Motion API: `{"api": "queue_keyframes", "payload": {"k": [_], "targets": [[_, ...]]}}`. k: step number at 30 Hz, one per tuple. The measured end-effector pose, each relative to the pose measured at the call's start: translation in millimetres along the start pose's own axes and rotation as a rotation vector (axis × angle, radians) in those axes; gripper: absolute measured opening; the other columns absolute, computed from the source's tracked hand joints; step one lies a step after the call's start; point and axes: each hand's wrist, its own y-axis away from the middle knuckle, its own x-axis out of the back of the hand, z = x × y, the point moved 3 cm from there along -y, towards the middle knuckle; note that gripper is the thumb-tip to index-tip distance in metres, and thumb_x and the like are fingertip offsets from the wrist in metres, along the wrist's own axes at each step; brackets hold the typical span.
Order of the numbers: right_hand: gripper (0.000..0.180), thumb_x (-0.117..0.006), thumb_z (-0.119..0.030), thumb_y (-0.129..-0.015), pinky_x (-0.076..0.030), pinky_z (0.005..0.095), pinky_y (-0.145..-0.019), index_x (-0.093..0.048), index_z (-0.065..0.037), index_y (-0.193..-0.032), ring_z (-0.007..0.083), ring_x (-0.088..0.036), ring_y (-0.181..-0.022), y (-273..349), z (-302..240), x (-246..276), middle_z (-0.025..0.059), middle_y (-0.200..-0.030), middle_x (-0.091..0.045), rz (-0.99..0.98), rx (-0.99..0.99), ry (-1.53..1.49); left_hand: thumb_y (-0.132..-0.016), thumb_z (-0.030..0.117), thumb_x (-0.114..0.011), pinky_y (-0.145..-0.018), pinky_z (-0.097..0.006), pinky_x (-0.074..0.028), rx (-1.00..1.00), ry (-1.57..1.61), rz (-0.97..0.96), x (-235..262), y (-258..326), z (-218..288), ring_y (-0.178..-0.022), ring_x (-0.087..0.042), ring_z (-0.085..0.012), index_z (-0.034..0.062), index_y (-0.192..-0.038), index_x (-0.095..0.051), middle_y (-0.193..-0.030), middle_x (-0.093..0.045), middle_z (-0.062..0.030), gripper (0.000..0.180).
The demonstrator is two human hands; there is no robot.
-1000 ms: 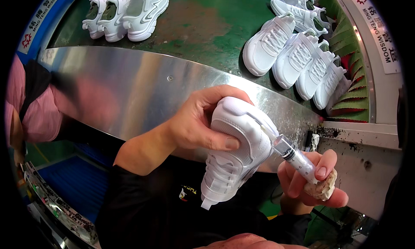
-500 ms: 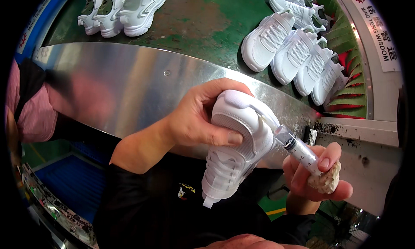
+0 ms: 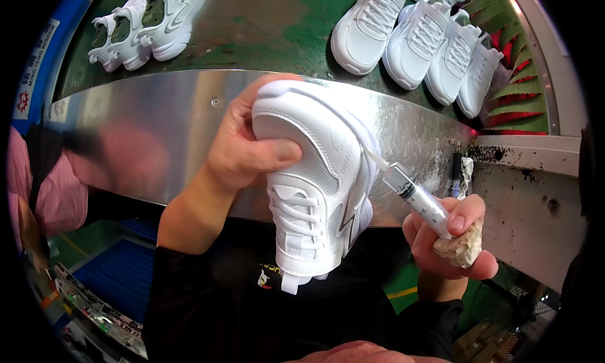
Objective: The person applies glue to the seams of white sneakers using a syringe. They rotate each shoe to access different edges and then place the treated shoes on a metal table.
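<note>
A white sneaker point(image 3: 309, 174) with laces is gripped at its toe by my left hand point(image 3: 242, 152); the thumb lies across the upper and the other fingers pass out of sight behind the sole. The shoe's heel points down toward me. My right hand point(image 3: 447, 237) is closed around a clear plastic syringe point(image 3: 419, 202), whose rear end is wrapped in a lumpy beige wad point(image 3: 463, 243). The syringe's tip meets the shoe's side at the seam between upper and sole. Whether anything is coming out of it cannot be made out.
White sneakers stand on the green conveyor belt point(image 3: 265, 32), several at right and a group at left. A metal ledge point(image 3: 189, 130) runs before it. Green flaps point(image 3: 517, 79) hang at the right. A person's pink sleeve point(image 3: 60, 180) is at left, and a dark pen-like object point(image 3: 456, 174) leans near the syringe.
My left hand has moved left and turned the sneaker, so more of its side and laces show. The syringe has followed slightly left and up, its tip still at the seam.
</note>
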Motion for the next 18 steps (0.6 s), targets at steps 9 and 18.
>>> {"api": "queue_keyframes", "payload": {"k": [9,18], "targets": [[0.069,-0.071,-0.056,-0.07,-0.043,0.0266,-0.061,-0.055,-0.002,-0.11,0.0184,-0.054,-0.071,9.8,22.4,11.7,0.0132,-0.083,-0.057,-0.036,0.036,-0.145,-0.069,0.006,-0.07,-0.089,-0.035,-0.048,0.02,0.106,0.096,11.5,-4.3,-12.9,-0.099,-0.06,-0.0216,0.0012,-0.123,-0.049,-0.109,-0.061,-0.0115,0.058],[0.07,-0.073,-0.054,-0.069,-0.043,0.0259,-0.06,-0.056,0.001,-0.109,0.0173,-0.053,-0.07,25.3,35.5,23.9,0.0115,-0.08,-0.057,-0.025,0.05,-0.142,-0.077,0.014,-0.061,-0.079,-0.034,-0.054,0.043,0.028,0.128,8.3,-7.5,-10.5,-0.089,-0.065,-0.023,-0.0049,-0.115,-0.053,-0.102,-0.064,-0.0156,0.043]]}}
